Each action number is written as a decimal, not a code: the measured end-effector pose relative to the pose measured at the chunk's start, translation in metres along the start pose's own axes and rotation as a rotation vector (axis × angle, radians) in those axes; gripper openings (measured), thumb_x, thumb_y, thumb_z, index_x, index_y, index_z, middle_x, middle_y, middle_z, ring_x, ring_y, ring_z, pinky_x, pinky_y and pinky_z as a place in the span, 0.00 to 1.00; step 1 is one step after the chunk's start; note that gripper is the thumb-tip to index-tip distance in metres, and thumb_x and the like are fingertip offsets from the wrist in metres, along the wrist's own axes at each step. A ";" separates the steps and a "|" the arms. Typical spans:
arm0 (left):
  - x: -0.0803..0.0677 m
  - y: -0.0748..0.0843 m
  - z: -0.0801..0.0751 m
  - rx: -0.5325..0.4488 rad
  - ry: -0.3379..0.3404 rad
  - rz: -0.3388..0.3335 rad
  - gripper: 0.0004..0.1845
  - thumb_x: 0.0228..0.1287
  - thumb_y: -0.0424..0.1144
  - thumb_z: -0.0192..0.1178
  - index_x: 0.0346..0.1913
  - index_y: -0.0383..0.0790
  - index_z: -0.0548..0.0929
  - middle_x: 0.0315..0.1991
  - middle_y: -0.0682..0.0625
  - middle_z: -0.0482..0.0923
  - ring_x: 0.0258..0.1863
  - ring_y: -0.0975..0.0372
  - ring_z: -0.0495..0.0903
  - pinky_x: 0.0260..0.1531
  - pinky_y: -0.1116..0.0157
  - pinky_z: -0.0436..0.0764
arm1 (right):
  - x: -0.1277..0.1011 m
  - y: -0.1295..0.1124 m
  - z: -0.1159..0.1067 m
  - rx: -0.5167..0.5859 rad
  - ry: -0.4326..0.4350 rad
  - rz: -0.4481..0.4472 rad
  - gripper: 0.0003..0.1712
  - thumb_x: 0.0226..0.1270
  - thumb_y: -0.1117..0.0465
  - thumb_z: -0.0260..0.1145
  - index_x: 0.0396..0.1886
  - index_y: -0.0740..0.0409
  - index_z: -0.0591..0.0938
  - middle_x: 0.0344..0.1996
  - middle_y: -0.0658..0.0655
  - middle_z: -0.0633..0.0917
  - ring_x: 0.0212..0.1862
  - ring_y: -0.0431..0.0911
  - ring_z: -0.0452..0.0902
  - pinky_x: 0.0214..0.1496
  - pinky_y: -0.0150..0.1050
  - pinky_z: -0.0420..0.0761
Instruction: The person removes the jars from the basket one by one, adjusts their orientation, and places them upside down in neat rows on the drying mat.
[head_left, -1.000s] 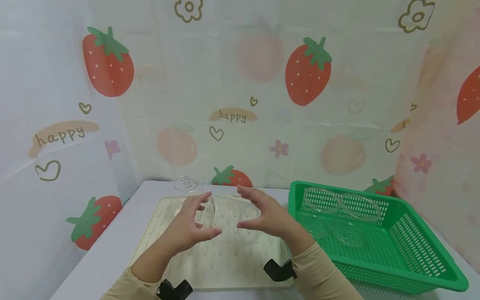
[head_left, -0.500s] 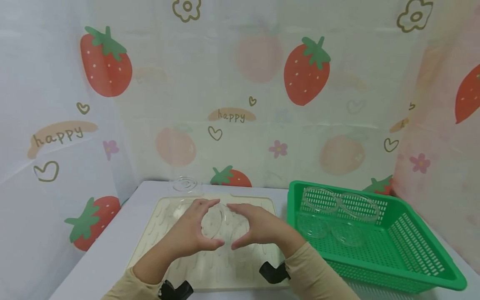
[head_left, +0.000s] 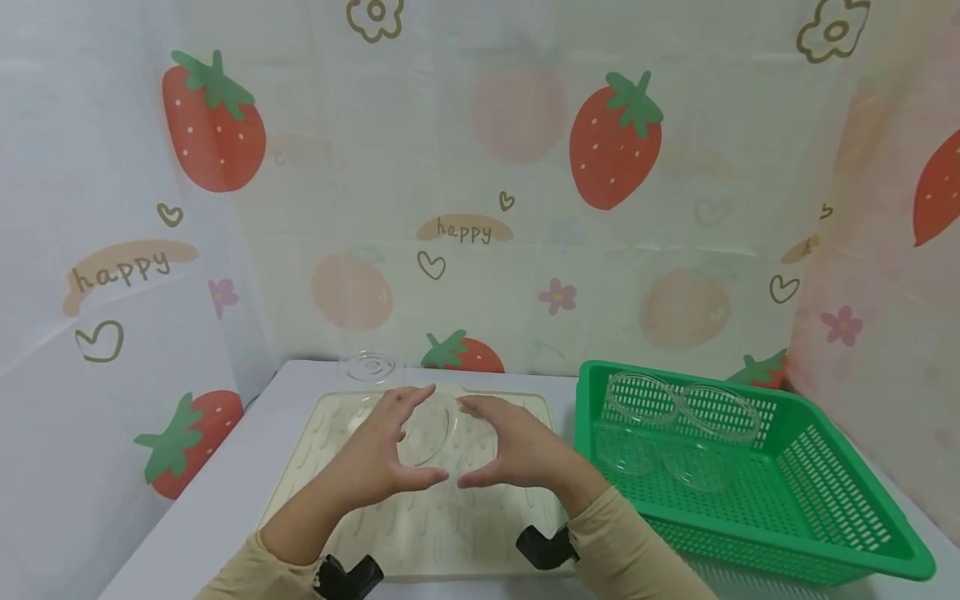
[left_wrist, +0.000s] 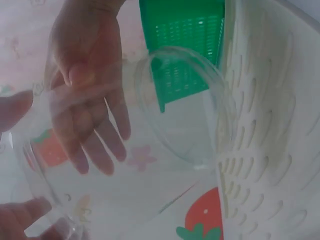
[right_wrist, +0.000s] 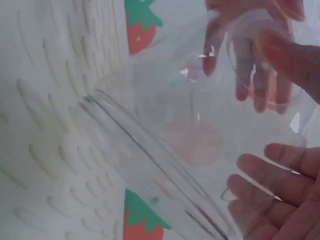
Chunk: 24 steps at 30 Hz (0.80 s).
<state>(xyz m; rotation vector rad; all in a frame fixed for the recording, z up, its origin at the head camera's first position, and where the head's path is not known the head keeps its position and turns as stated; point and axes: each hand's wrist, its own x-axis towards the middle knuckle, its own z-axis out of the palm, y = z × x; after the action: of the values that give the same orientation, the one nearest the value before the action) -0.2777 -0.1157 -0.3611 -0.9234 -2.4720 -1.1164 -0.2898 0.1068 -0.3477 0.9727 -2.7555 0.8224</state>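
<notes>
Between my hands is a clear, round cup-like vessel [head_left: 429, 435]. My left hand [head_left: 375, 454] curves thumb and fingers round its left side in the head view. From the other side my right hand [head_left: 525, 457] holds it in the same C-shaped grip. The left wrist view shows the clear wall and a round end [left_wrist: 220, 117] tilted above the beige ribbed mat [head_left: 442, 542]. A thick clear edge [right_wrist: 155, 160] slants across the right wrist view. Its outlines overlap, so I cannot tell whether a second clear vessel stands there.
To the right stands a green perforated basket [head_left: 757, 533]. Clear cups [head_left: 697, 467] lie inside against its back wall. Another clear vessel [head_left: 370, 367] sits on the white table behind the mat. A strawberry-print cloth [head_left: 480, 142] hangs behind and at the sides.
My right hand has moved left and slightly down, closer to the left hand. The left hand has moved a little right. The clear outlines between them have drawn together.
</notes>
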 end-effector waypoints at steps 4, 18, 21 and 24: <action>0.001 0.000 -0.002 -0.028 0.062 -0.009 0.50 0.42 0.45 0.73 0.68 0.40 0.56 0.64 0.45 0.56 0.62 0.53 0.61 0.52 0.52 0.73 | 0.001 -0.001 0.008 0.034 0.088 0.053 0.53 0.40 0.44 0.76 0.66 0.53 0.63 0.60 0.50 0.71 0.63 0.45 0.64 0.61 0.46 0.67; 0.008 -0.003 -0.010 -0.244 0.146 -0.207 0.51 0.50 0.38 0.69 0.71 0.44 0.45 0.66 0.42 0.53 0.64 0.49 0.59 0.55 0.52 0.69 | 0.018 0.004 0.037 0.213 0.373 0.262 0.53 0.39 0.43 0.76 0.66 0.53 0.63 0.61 0.53 0.71 0.61 0.49 0.67 0.57 0.49 0.71; 0.007 -0.003 -0.012 -0.285 0.148 -0.239 0.52 0.50 0.37 0.68 0.72 0.46 0.44 0.67 0.44 0.52 0.64 0.50 0.59 0.55 0.53 0.69 | 0.024 0.009 0.042 0.269 0.423 0.306 0.52 0.39 0.44 0.77 0.65 0.52 0.64 0.60 0.53 0.70 0.61 0.50 0.66 0.58 0.51 0.70; 0.006 -0.004 -0.013 -0.303 0.151 -0.251 0.52 0.51 0.36 0.68 0.72 0.47 0.43 0.68 0.45 0.51 0.65 0.50 0.59 0.56 0.53 0.68 | 0.030 0.016 0.047 0.331 0.460 0.351 0.52 0.39 0.45 0.77 0.65 0.53 0.64 0.61 0.55 0.70 0.62 0.51 0.65 0.59 0.51 0.69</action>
<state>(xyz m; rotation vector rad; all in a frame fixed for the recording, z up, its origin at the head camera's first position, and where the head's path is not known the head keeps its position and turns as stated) -0.2846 -0.1248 -0.3518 -0.5820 -2.3818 -1.6146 -0.3202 0.0760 -0.3867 0.2680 -2.4500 1.3864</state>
